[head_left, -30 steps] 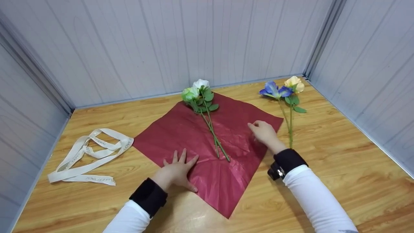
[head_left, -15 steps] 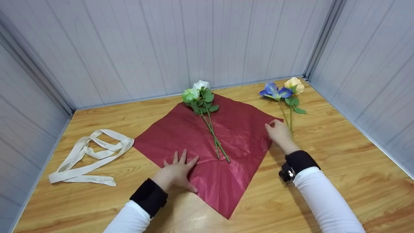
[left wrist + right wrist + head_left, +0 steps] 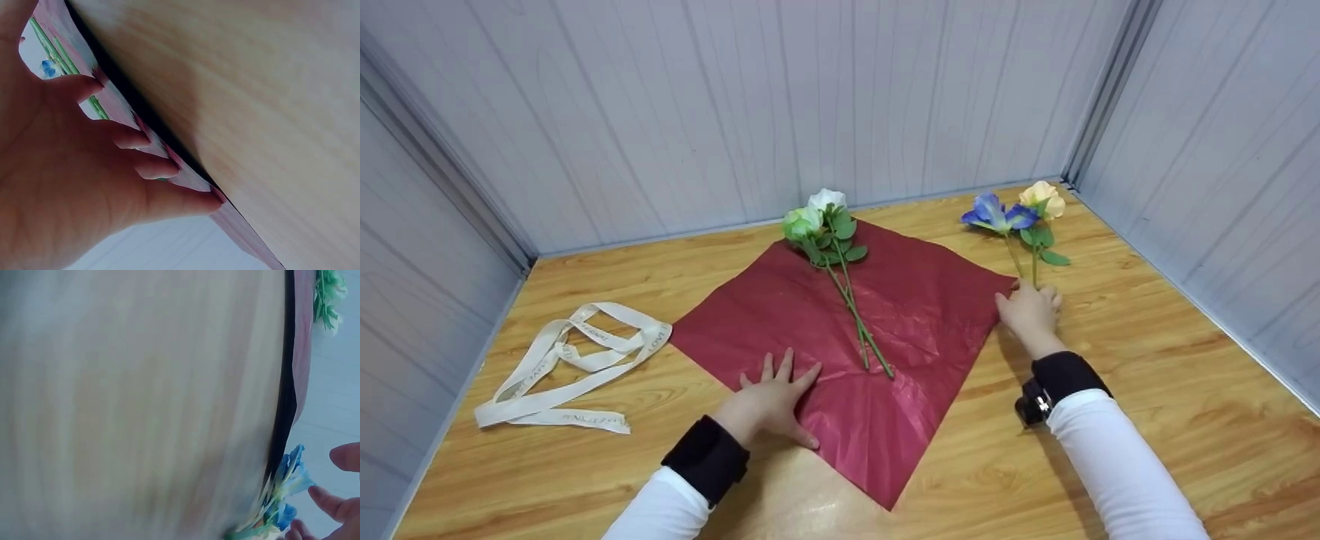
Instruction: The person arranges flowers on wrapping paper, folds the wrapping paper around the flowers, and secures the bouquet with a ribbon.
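Note:
My left hand (image 3: pixel 771 405), fingers spread, presses on the lower left edge of a dark red sheet of wrapping paper (image 3: pixel 915 270). In the left wrist view its fingertips (image 3: pixel 216 203) lie on the paper. My right hand (image 3: pixel 1030 315) is at the paper's right corner, over the stems of a blue flower (image 3: pixel 991 212) and a peach rose (image 3: pixel 1042 199), hiding their lower parts. In the right wrist view its thumb (image 3: pixel 346 457) and forefinger stand apart. A white rose (image 3: pixel 827 199) and a green-white flower (image 3: pixel 802 223) lie on the paper, stems crossed.
A white printed ribbon (image 3: pixel 559 401) lies looped on the wooden table (image 3: pixel 637 480) at the left, one loop beside the paper's left corner. Pale panel walls (image 3: pixel 735 112) enclose the table at the back and on both sides.
My right hand has moved right and slightly away, from over the paper to its right corner and the stems there. The left hand, paper and flowers have stayed in place.

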`<state>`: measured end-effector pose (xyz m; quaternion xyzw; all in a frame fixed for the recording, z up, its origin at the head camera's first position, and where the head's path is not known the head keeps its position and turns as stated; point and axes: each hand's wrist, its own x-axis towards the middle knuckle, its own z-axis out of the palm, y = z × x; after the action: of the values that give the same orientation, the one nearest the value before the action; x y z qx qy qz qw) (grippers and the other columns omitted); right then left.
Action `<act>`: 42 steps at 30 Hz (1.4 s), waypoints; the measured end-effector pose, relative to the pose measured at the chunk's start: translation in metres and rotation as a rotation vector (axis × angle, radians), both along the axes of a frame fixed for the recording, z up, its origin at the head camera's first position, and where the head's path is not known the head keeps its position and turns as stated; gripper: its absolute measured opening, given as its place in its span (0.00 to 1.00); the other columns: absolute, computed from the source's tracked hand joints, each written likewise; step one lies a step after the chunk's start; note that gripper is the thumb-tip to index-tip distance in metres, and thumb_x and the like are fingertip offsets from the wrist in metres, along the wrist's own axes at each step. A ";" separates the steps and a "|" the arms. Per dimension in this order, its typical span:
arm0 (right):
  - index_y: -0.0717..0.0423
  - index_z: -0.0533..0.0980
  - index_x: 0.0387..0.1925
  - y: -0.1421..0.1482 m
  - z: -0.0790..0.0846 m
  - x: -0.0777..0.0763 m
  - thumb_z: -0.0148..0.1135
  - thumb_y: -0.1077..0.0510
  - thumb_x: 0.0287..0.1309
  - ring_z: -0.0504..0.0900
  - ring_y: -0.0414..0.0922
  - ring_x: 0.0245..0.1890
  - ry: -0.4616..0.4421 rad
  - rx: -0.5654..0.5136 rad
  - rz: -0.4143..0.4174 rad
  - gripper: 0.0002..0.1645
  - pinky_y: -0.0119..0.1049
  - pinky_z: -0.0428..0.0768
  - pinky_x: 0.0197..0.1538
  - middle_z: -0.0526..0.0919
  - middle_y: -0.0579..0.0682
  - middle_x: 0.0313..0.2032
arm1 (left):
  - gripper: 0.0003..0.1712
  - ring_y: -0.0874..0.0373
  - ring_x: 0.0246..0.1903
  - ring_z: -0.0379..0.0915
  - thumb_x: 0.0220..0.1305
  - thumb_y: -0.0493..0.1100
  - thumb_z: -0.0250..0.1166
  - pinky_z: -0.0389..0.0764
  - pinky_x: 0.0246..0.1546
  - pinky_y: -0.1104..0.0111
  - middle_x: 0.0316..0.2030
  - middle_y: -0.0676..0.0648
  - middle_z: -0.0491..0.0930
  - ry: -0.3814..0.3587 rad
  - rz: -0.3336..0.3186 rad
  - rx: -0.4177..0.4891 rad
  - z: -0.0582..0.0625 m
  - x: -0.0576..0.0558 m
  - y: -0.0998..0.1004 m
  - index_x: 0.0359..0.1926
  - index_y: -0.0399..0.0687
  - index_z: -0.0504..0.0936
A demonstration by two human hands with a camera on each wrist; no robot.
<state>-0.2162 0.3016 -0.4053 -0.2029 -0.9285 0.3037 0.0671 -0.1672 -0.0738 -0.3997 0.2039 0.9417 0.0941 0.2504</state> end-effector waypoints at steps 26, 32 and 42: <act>0.71 0.71 0.39 0.023 -0.002 0.006 0.51 0.63 0.52 0.75 0.57 0.35 -0.229 0.022 0.112 0.15 0.40 0.74 0.35 0.78 0.66 0.37 | 0.63 0.32 0.71 0.26 0.42 0.64 0.74 0.39 0.59 0.29 0.74 0.34 0.34 -0.012 0.005 -0.003 0.001 0.000 0.000 0.74 0.60 0.48; 0.61 0.76 0.17 0.024 -0.002 0.006 0.51 0.62 0.48 0.75 0.53 0.29 -0.210 0.048 0.135 0.12 0.34 0.71 0.27 0.80 0.61 0.27 | 0.62 0.31 0.71 0.26 0.42 0.63 0.74 0.39 0.60 0.29 0.73 0.34 0.34 -0.008 0.005 0.000 0.001 -0.001 0.000 0.74 0.60 0.48; 0.61 0.73 0.16 0.021 -0.002 0.007 0.41 0.58 0.57 0.76 0.56 0.31 -0.200 0.077 0.180 0.20 0.37 0.73 0.33 0.80 0.67 0.33 | 0.63 0.31 0.71 0.26 0.42 0.63 0.74 0.40 0.60 0.29 0.73 0.34 0.34 -0.005 0.006 0.003 0.000 0.000 0.000 0.74 0.60 0.49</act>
<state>-0.2088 0.3222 -0.4073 -0.1455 -0.9559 0.2509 -0.0456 -0.1674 -0.0735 -0.3999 0.2013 0.9416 0.0966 0.2521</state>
